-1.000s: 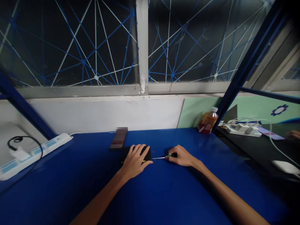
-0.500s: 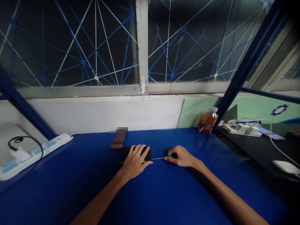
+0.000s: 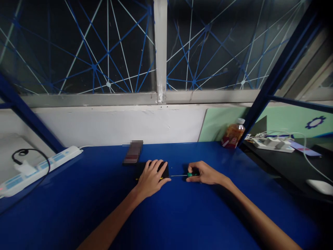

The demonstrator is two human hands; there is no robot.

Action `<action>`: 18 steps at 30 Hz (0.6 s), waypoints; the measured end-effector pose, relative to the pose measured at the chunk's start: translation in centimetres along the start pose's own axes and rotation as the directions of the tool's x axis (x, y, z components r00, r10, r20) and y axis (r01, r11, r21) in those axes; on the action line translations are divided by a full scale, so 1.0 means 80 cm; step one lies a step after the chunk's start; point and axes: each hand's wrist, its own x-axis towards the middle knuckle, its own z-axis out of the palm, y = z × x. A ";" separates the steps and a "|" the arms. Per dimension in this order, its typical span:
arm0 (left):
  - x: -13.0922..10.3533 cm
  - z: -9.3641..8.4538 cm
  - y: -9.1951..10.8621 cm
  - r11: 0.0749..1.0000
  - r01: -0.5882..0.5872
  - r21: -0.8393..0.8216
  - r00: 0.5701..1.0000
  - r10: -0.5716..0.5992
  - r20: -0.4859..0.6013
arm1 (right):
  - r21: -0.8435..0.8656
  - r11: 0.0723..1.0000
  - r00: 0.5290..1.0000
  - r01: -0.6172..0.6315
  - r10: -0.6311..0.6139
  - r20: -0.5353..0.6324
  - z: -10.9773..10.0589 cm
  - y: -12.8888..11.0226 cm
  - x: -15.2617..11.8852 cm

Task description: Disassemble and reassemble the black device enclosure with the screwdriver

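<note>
My left hand (image 3: pixel 151 178) lies over a flat black box-like object (image 3: pixel 166 169) on the blue table. Its fingers spread across the top, while the thumb presses along the near edge; much of the object is hidden beneath the palm. A thin yellow strip shows at its near side. To the right, my right hand (image 3: pixel 204 172) pinches the green handle of a screwdriver (image 3: pixel 189 175) between thumb and fingers. The thin metal shaft points left, level with the table, its end at or close to the object's right side; I cannot tell whether it touches.
A dark, partly pixelated phone-like slab (image 3: pixel 134 152) lies behind my left hand. On the left is a white power strip (image 3: pixel 59 157) with a black cable. A drink bottle (image 3: pixel 234 133) stands at the back right, beside a blue post (image 3: pixel 262 93). The blue table (image 3: pixel 166 218) meets the wall behind.
My right hand has shifted slightly right and its fingers have loosened a little, showing more of the green handle and shaft. My left hand holds its place on the black object.
</note>
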 end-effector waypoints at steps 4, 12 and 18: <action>-0.001 0.002 -0.001 1.000 0.000 0.004 1.000 0.000 0.002 | 0.008 0.999 0.999 0.035 -0.035 -0.036 0.004 -0.005 0.001; 0.000 0.001 0.001 1.000 0.001 0.012 0.999 -0.001 0.040 | 0.008 0.999 0.999 0.033 -0.033 0.033 0.006 -0.008 0.001; 0.000 0.001 0.002 1.000 0.001 0.027 0.999 -0.003 0.051 | -0.070 0.996 0.998 0.063 -0.063 -0.007 0.005 -0.005 0.000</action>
